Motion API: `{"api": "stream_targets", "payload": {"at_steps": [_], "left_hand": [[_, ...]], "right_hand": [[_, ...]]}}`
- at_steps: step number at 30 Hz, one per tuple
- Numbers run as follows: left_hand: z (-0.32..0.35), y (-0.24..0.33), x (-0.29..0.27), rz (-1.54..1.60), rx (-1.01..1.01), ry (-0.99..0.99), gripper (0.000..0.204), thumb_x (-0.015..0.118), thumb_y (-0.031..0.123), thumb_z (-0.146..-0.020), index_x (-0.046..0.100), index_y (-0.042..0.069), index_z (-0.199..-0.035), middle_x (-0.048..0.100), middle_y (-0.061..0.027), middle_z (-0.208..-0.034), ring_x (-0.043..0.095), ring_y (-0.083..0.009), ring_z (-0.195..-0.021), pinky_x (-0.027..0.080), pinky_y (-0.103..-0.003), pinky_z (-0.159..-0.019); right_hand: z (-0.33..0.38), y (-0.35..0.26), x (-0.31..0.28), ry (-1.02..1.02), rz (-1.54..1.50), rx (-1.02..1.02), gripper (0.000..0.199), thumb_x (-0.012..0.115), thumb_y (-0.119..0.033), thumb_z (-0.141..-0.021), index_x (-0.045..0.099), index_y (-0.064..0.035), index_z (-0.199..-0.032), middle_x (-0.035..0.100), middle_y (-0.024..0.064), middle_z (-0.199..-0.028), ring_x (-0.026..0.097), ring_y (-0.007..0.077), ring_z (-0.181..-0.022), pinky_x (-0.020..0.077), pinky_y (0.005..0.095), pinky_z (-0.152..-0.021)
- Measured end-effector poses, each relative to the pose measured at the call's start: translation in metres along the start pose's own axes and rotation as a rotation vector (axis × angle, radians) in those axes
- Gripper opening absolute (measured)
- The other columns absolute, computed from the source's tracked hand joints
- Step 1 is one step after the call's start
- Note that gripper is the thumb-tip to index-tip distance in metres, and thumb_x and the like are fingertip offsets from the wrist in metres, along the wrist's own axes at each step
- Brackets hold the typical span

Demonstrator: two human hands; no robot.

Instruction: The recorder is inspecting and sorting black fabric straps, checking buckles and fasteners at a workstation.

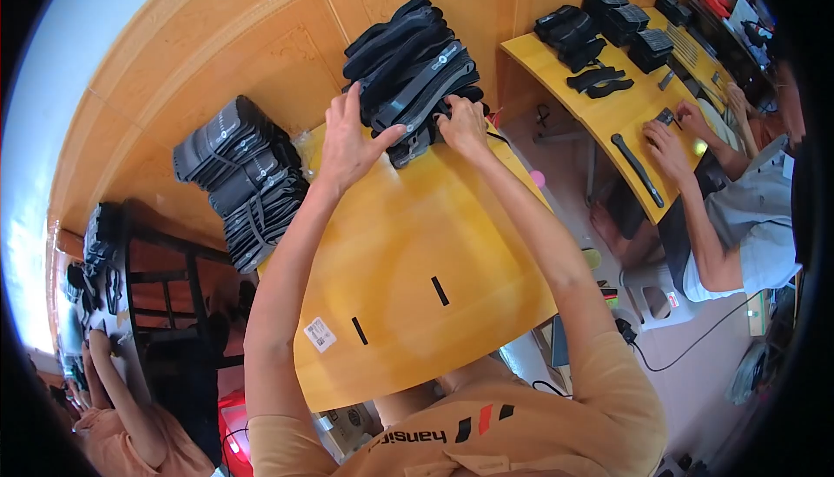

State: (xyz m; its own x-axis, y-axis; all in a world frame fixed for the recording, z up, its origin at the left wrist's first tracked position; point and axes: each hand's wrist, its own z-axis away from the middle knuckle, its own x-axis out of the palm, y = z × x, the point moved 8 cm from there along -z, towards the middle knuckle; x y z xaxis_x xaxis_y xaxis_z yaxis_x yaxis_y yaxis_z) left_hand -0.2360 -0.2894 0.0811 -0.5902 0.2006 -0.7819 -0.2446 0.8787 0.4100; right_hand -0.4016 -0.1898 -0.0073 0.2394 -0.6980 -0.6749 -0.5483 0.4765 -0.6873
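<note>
Reaching across the counter (417, 251), both hands meet a stack of black straps (415, 73) at its far edge, against the tan wall. The left hand (349, 142) lies with fingers spread, thumb out against the stack's near left side. The right hand (463, 125) has its fingers curled into the lower straps at the stack's near right; whether it pinches one strap cannot be told. The stack leans, its grey-striped bands fanned toward the upper right.

A second stack (243, 177) of the same straps sits at the counter's left edge, well apart from the hands. On the bare wood near the person lie a white sticker (320, 334) and two short dark marks. Nothing lies between the forearms and the straps.

To the right, another counter (608, 108) carries more black bundles and a long loose strap; a seated person's hands (673, 134) work there. At lower left, a dark rack (165, 294) holds more straps beside a third person.
</note>
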Motion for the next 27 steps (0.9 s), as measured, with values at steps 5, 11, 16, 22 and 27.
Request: {"api": "stream_targets", "payload": {"at_steps": [5,11,16,22,27], "left_hand": [[-0.031,-0.008,0.008,-0.064,0.057,0.051,0.092,0.068,0.051,-0.074,0.032,-0.011,-0.131,0.042,-0.0264,-0.124,0.04,-0.038,-0.116,0.035,-0.042,-0.098],[-0.095,-0.041,0.016,-0.065,0.009,0.038,0.096,0.056,0.061,-0.078,0.029,-0.013,-0.132,0.039,-0.0287,-0.131,0.035,-0.0392,-0.124,0.031,-0.041,-0.103],[-0.147,-0.068,0.038,-0.059,-0.033,-0.093,0.091,0.048,0.064,-0.081,0.035,-0.012,-0.129,0.041,-0.0297,-0.129,0.037,-0.0387,-0.124,0.032,-0.042,-0.103],[-0.178,-0.099,0.079,-0.001,-0.126,-0.334,0.094,0.043,0.071,-0.079,0.043,-0.012,-0.123,0.047,-0.0302,-0.123,0.045,-0.0404,-0.118,0.037,-0.042,-0.099],[-0.194,-0.1,0.084,-0.108,-0.197,-0.272,0.108,0.045,0.086,-0.061,0.059,-0.009,-0.111,0.049,-0.031,-0.121,0.046,-0.0399,-0.118,0.042,-0.043,-0.095]], "right_hand": [[-0.014,0.012,0.004,-0.049,-0.037,0.142,0.025,0.062,-0.019,-0.077,0.065,0.0,-0.093,0.066,0.0172,-0.093,0.061,0.0346,-0.09,0.0461,0.0443,-0.083],[-0.027,0.041,0.041,-0.299,-0.521,0.295,0.015,0.054,-0.011,-0.08,0.062,0.0004,-0.082,0.065,0.0111,-0.076,0.063,0.0174,-0.068,0.0494,0.031,-0.055],[-0.006,0.016,0.041,-0.733,-1.03,0.389,0.012,0.061,-0.01,-0.078,0.051,-0.0061,-0.082,0.049,-0.0017,-0.071,0.038,0.0053,-0.048,0.0272,0.0198,-0.038],[0.005,0.007,0.043,-0.76,-1.262,0.477,0.031,0.07,-0.035,-0.078,0.051,-0.0114,-0.084,0.048,0.0001,-0.078,0.033,0.0057,-0.05,0.0199,0.0185,-0.04],[0.006,-0.001,0.044,-0.716,-1.207,0.564,0.048,0.053,-0.059,-0.084,0.044,-0.0142,-0.098,0.05,0.0023,-0.085,0.028,0.0074,-0.05,0.0175,0.0192,-0.041]]}}
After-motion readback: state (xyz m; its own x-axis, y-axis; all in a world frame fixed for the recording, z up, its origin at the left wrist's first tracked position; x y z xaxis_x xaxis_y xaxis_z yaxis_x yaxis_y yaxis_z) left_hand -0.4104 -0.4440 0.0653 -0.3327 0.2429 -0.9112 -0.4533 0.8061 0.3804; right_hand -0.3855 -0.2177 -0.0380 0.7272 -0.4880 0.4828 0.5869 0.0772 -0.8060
